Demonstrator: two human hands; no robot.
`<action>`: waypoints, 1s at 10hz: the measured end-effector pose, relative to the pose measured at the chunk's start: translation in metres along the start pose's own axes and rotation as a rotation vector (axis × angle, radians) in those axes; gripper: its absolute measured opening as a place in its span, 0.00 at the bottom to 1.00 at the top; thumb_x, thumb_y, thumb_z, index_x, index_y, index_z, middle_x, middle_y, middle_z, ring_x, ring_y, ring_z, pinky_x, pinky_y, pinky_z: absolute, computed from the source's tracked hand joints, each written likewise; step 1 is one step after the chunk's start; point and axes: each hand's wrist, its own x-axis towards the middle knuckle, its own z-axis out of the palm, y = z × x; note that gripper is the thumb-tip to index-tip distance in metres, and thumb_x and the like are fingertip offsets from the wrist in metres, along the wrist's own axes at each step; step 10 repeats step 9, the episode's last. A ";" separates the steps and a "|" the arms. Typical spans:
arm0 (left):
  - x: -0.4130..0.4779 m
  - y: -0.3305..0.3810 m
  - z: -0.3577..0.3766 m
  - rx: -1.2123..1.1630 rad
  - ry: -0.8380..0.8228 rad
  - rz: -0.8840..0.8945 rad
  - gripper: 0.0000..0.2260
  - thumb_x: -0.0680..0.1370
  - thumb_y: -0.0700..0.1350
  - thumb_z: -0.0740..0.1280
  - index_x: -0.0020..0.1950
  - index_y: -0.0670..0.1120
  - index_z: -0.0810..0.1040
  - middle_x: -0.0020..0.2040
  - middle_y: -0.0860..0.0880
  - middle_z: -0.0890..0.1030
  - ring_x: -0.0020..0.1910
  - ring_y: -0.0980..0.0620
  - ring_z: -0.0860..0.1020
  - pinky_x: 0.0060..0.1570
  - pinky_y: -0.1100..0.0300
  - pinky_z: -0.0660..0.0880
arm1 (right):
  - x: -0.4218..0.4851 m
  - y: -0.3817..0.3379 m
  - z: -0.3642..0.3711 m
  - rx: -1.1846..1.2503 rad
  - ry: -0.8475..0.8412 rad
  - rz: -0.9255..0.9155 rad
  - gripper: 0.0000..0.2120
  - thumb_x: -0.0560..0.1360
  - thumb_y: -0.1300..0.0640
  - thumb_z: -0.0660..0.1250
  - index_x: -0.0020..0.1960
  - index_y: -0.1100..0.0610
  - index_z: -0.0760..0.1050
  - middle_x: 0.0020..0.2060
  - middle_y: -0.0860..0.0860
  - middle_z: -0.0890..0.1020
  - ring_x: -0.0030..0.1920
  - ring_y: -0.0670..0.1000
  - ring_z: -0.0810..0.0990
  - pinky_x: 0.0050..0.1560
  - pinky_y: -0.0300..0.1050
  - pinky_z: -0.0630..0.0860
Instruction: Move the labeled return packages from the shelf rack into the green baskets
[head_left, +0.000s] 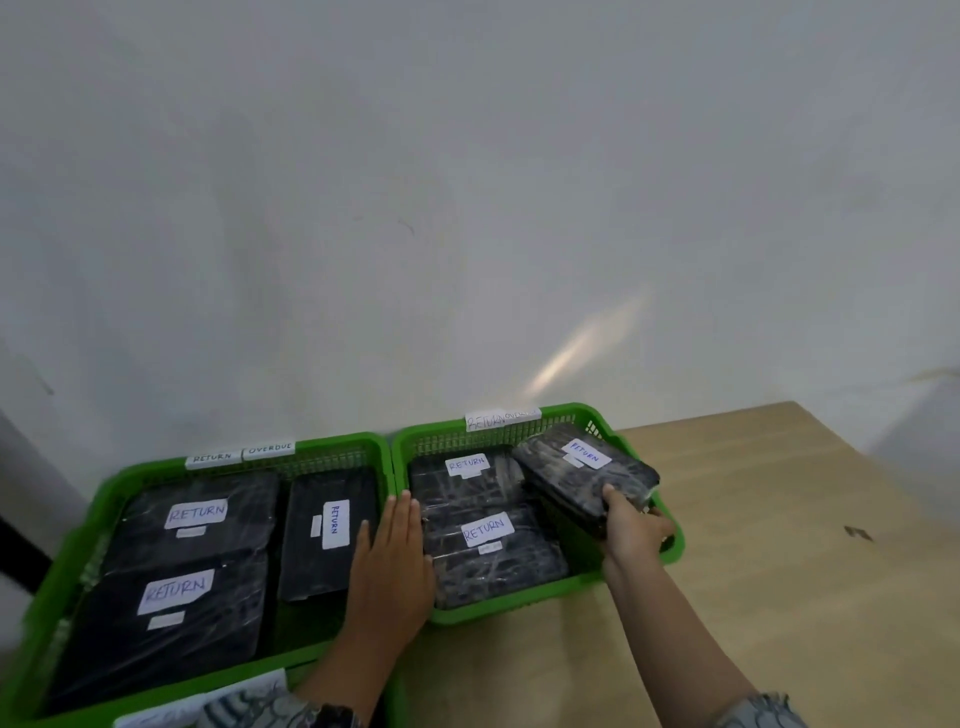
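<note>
Two green baskets stand side by side on a wooden table, the left basket and the right basket. The left one holds three black wrapped packages with white RETURN labels, among them one upright package. Two labelled packages lie flat in the right basket. My right hand grips a third black RETURN package, tilted over that basket's right side. My left hand rests flat, fingers straight, on the rims where the two baskets meet.
Paper tags reading RETURN and OVERDUE sit on the far rims of both baskets. A plain white wall rises right behind them. The bare wooden table stretches right. Another green rim with paper shows at the bottom left.
</note>
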 end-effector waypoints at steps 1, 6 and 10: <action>-0.003 0.000 0.004 -0.022 0.019 -0.008 0.26 0.74 0.49 0.52 0.68 0.37 0.69 0.67 0.40 0.72 0.66 0.42 0.70 0.60 0.42 0.69 | 0.014 0.003 0.013 0.018 0.045 0.052 0.34 0.70 0.60 0.74 0.68 0.57 0.58 0.65 0.63 0.70 0.60 0.63 0.75 0.61 0.60 0.75; -0.005 -0.002 0.005 -0.025 0.047 -0.005 0.27 0.74 0.49 0.53 0.70 0.39 0.67 0.69 0.42 0.71 0.68 0.45 0.67 0.67 0.51 0.57 | 0.019 0.014 0.030 -0.049 -0.034 0.304 0.26 0.72 0.63 0.70 0.67 0.67 0.66 0.61 0.64 0.75 0.54 0.62 0.78 0.52 0.56 0.78; -0.015 -0.001 -0.045 0.007 -0.149 0.068 0.28 0.79 0.53 0.49 0.76 0.44 0.45 0.77 0.47 0.47 0.75 0.48 0.48 0.72 0.47 0.48 | -0.052 -0.014 0.005 -0.318 -0.334 0.029 0.26 0.77 0.61 0.66 0.71 0.66 0.61 0.62 0.58 0.73 0.62 0.62 0.73 0.57 0.50 0.73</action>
